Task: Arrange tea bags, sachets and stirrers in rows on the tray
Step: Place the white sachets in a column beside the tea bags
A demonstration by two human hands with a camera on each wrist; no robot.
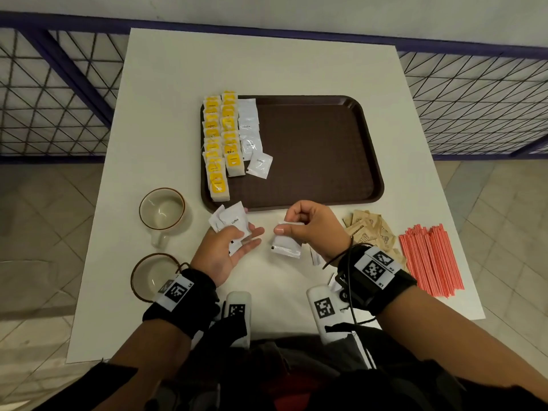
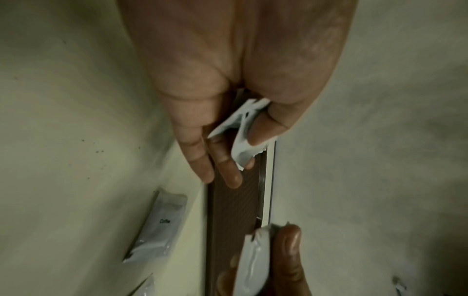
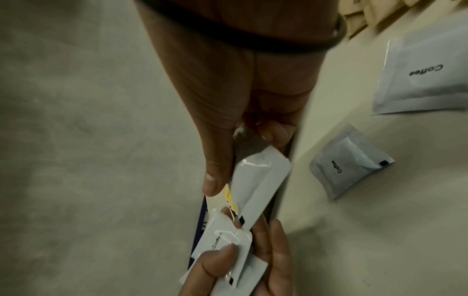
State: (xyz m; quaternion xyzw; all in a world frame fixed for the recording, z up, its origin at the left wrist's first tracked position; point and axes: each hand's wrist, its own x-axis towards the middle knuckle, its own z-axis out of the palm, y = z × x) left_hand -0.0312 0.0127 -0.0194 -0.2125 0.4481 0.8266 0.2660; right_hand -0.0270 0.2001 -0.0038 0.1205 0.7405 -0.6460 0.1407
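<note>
Sachets, white coffee: several fanned in the left hand [image 1: 229, 247] as a ready stock, one [image 1: 287, 243] pinched by the right hand [image 1: 311, 229] for placing, both just short of the tray [image 1: 370, 200] beyond, its third row unfinished.

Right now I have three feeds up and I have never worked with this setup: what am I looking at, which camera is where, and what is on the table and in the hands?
No machine here: a person works with two bare hands. The big picture comes from a camera on the head, looking down; the other two come from cameras on each wrist, looking along the fingers. On the white table sits a brown tray with two rows of yellow tea bags and a started row of white coffee sachets. Off the tray lie brown sachets, red stirrers and two mugs. The left hand holds a few coffee sachets; the right hand pinches one.
</note>
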